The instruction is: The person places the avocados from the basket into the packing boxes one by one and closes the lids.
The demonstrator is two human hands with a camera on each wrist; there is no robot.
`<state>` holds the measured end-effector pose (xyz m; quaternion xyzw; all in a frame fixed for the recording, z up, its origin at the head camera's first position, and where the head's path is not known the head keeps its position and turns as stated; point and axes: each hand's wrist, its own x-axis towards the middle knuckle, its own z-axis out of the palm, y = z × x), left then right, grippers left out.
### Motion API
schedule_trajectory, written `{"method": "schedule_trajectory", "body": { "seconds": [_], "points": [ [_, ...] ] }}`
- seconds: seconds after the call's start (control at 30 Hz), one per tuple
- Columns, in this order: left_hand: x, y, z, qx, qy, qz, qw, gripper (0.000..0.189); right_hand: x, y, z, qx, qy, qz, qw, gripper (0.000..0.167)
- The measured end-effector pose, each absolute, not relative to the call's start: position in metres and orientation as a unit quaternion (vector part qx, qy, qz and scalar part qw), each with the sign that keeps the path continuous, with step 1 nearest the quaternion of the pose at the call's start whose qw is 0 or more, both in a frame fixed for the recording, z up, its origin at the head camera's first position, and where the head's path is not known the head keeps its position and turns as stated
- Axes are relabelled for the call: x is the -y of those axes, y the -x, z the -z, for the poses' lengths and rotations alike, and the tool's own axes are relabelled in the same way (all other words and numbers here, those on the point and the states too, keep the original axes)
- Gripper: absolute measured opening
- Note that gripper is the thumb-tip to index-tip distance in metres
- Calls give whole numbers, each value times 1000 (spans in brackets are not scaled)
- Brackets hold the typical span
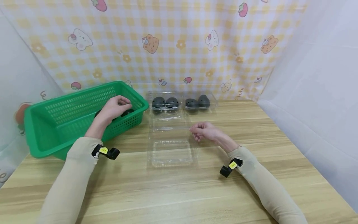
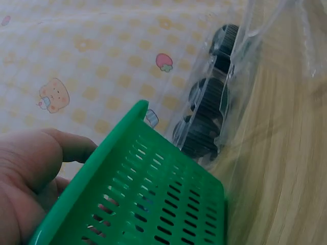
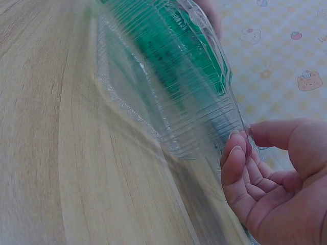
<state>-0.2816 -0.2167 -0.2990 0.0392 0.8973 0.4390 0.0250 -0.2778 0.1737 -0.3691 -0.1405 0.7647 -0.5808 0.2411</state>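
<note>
My left hand reaches over the near side of a green basket, fingers bent downward inside. Right under its fingertips lies a dark, rounded fruit, like an avocado; I cannot tell whether the fingers hold it. In the left wrist view the basket's rim hides the fingertips. My right hand pinches the edge of an opened clear plastic clamshell box between thumb and fingers. That pinch shows closely in the right wrist view, where the thumb and bent fingers meet on the box's rim.
Behind the opened box, two clear clamshell boxes stand side by side against the checked cloth. The left one holds two dark avocado-like fruits, the right one two more. Everything stands on a wood-grain table; white sheets hang at both sides.
</note>
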Motion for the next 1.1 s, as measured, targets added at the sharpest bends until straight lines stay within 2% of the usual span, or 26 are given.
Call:
{"method": "schedule_trajectory", "body": {
  "seconds": [0.27, 0.6, 1.1],
  "points": [
    [218, 292, 297, -930, -55, -355, 84, 50, -173, 280, 370, -761, 136, 586, 241, 26],
    [216, 298, 294, -950, -59, -290, 99, 45, -172, 281, 371, -757, 136, 592, 243, 25],
    [221, 303, 296, -967, -46, -207, 140, 52, -172, 281, 372, -762, 134, 586, 240, 27]
  ]
}}
